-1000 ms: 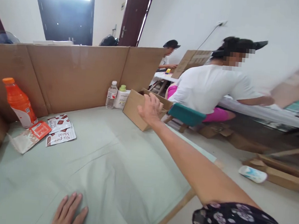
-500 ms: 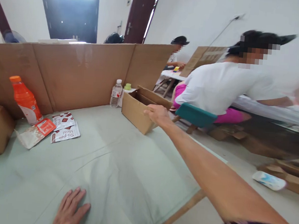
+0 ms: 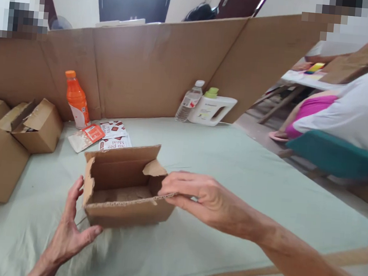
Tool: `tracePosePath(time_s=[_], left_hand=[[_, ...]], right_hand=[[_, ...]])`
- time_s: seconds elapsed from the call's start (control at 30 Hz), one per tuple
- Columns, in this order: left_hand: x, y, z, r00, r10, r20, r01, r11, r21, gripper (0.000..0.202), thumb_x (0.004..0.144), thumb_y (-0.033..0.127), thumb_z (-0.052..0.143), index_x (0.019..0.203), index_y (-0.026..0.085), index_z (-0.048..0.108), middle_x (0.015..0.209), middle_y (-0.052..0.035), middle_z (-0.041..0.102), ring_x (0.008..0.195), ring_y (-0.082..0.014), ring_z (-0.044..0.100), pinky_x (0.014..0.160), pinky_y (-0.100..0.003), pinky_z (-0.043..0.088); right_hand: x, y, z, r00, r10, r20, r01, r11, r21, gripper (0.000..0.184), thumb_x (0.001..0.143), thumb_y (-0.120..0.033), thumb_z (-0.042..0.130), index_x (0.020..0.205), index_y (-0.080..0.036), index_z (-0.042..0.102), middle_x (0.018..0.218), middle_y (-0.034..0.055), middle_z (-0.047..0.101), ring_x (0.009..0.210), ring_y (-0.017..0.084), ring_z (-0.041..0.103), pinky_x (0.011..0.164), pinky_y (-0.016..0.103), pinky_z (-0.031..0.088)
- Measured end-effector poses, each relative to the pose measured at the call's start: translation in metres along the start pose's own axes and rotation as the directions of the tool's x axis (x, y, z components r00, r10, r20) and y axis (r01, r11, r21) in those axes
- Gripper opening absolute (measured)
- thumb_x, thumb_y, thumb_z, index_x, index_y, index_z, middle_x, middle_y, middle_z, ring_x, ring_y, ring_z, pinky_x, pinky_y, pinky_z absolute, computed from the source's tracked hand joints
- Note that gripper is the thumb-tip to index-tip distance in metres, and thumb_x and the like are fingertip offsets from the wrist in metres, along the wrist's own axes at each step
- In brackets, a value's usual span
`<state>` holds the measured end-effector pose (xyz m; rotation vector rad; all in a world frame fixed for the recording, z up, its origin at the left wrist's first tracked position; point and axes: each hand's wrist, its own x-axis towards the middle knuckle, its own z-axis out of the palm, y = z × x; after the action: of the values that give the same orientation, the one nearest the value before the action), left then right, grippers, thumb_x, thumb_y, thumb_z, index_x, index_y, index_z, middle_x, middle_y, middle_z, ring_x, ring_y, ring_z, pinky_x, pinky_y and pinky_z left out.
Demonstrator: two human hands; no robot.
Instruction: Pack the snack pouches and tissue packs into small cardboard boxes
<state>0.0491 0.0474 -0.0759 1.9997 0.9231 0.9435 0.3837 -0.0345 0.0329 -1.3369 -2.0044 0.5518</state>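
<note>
An open-topped cardboard box [image 3: 125, 214] is in front of me over the pale green cloth, its inside bare and its edges torn. My right hand [image 3: 198, 195] pinches the box's near right corner, thumb outside and fingers over the rim. At the box's left end is my left hand [image 3: 71, 227], thumb and fingers spread; whether it touches the cardboard I cannot tell. Behind the box lie white-and-brown sachets [image 3: 115, 132] and an orange-and-white pouch [image 3: 87, 138]. An orange bottle [image 3: 77, 100] stands behind them.
Several cardboard boxes [image 3: 1, 160] sit at the left. A clear water bottle [image 3: 188, 104] and a white jug with a green cap [image 3: 214, 110] lean by the cardboard partition [image 3: 164, 67]. A person in a white top sits on a teal chair [image 3: 337, 155] at the right.
My right hand has brought the box from the far right edge to the near middle. My left hand has lifted off the cloth to the box's left end. The view has turned right and down.
</note>
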Motion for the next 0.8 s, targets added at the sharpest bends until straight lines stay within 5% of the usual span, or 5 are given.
tracePosePath(time_s=[0.33,0.43,0.53,0.6,0.8], left_hand=[[0.027,-0.015,-0.004,0.971,-0.086,0.225,0.146,0.953,-0.267,0.14,0.062,0.075,0.083,0.166,0.023,0.006,0.172,-0.0182,0.017,0.157,-0.0422,0.023,0.128,-0.057,0.023],[0.023,-0.017,-0.006,0.97,-0.049,0.237,0.096,0.977,-0.19,0.134,0.065,0.067,0.085,0.166,0.022,0.01,0.171,-0.0181,0.018,0.157,-0.0438,0.021,0.128,-0.059,0.02],[0.012,-0.019,-0.018,0.981,-0.044,0.187,0.063,0.993,-0.095,0.128,0.067,0.06,0.085,0.166,0.023,0.012,0.172,-0.0169,0.018,0.156,-0.0459,0.022,0.126,-0.06,0.025],[0.003,-0.023,-0.029,0.992,-0.064,0.11,0.068,0.997,-0.035,0.124,0.069,0.059,0.083,0.166,0.026,0.013,0.173,-0.015,0.018,0.155,-0.0462,0.025,0.125,-0.061,0.029],[-0.022,-0.035,-0.053,0.986,-0.163,-0.027,0.164,0.985,0.044,0.12,0.072,0.069,0.077,0.166,0.033,0.012,0.171,-0.0105,0.026,0.154,-0.0465,0.027,0.12,-0.065,0.037]], right_hand=[[-0.004,-0.008,0.013,0.994,-0.003,0.112,-0.015,0.987,0.163,0.03,0.1,-0.036,0.057,0.082,-0.021,0.075,0.079,0.0044,0.073,0.071,0.016,0.067,0.063,0.026,0.052],[-0.006,0.005,0.002,0.988,-0.021,-0.155,0.071,0.943,0.325,0.029,0.098,-0.046,0.062,0.087,-0.026,0.08,0.072,0.0035,0.074,0.066,0.018,0.069,0.06,0.029,0.055],[0.007,0.033,-0.005,0.839,0.184,-0.512,0.076,0.892,0.445,0.029,0.094,-0.052,0.065,0.085,-0.031,0.081,0.07,0.0032,0.074,0.061,0.02,0.067,0.058,0.034,0.056],[0.026,0.059,0.001,0.757,0.322,-0.568,-0.048,0.895,0.443,0.026,0.088,-0.052,0.07,0.082,-0.028,0.079,0.074,0.0038,0.075,0.063,0.021,0.067,0.06,0.035,0.057],[0.129,0.135,0.063,0.957,0.187,-0.222,-0.233,0.951,-0.201,0.031,0.094,-0.029,0.051,0.11,-0.021,0.076,0.114,0.0092,0.078,0.098,0.024,0.072,0.08,0.038,0.06]])
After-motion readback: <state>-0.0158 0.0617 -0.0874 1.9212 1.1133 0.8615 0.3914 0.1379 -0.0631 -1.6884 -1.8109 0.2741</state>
